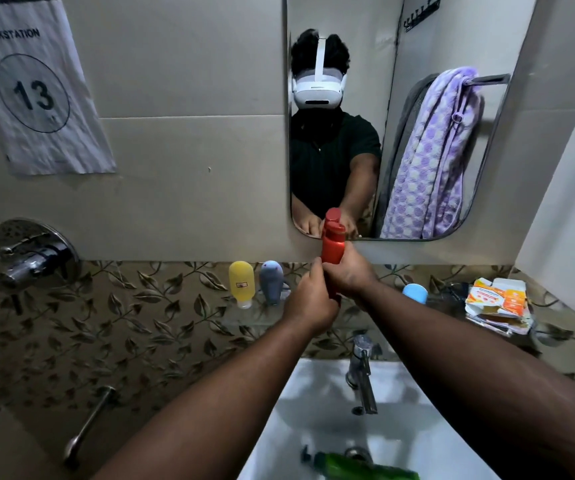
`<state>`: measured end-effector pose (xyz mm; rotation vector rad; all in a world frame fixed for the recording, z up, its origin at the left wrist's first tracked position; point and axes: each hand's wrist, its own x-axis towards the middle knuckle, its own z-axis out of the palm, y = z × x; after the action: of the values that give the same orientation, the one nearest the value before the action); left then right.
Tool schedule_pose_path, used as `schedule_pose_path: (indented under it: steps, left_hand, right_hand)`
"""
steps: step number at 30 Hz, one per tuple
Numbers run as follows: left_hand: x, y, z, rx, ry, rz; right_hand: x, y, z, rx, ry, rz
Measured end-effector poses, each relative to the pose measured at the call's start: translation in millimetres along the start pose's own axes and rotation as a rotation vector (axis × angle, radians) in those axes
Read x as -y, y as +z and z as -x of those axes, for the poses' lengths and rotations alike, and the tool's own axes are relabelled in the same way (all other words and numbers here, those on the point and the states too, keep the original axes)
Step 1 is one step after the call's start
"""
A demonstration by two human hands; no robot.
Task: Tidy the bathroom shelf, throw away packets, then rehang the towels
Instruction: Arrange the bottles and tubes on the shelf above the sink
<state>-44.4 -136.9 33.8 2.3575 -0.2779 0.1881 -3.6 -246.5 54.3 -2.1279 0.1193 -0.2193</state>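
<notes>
Green bottle (pixel 365 467) lies on its side at the near edge of the white sink (pixel 313 393), chrome tap (pixel 362 372) at the sink's far rim. Both forearms reach far over the basin. Left hand (pixel 310 303) has its fingers curled round the lower part of the red bottle (pixel 332 242). Right hand (pixel 348 271) is wrapped round the body just above it, the two hands touching. Red bottle is upright, cap up, held above the shelf line just below the mirror (pixel 348 15).

Left of the hands, a yellow bottle (pixel 241 284) and a grey-blue bottle (pixel 272 280) stand side by side, the yellow one cap down, on a clear shelf (pixel 241 320) that is hard to make out. Right of the hands is a light blue cap or cup (pixel 415 293); cannot tell which. Far right, crumpled orange-and-white packets (pixel 497 303) are piled by the wall.

Mirror reflects the person in a white headset and a purple-white checked towel (pixel 431 161) hung over a grey one on a rail. Paper sign (pixel 33 88) reading WORKSTATION 13 is on the far left wall, a chrome wall valve (pixel 33 251) below it.
</notes>
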Motion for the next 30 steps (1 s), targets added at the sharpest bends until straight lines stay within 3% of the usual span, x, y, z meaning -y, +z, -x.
schedule_pose_path:
  steps: [3, 6, 10, 15, 30]
  left_hand:
    - [6, 8, -6, -0.103, -0.047, 0.04]
    - [15, 7, -14, -0.107, -0.054, 0.111]
    - [24, 6, -24, -0.062, -0.09, 0.238]
    - [29, 13, -28, -0.185, -0.125, 0.364]
    - [25, 24, -19, -0.289, -0.134, 0.287]
  right_hand:
    - [0, -6, 5, 0.248, -0.024, -0.232]
    - [-4, -17, 6, 0.382, -0.089, -0.198]
    - [-9, -30, 4, 0.354, -0.106, -0.158]
    - [-14, -28, 3, 0.257, -0.08, -0.155]
    - [-23, -11, 4, 0.208, -0.001, -0.005]
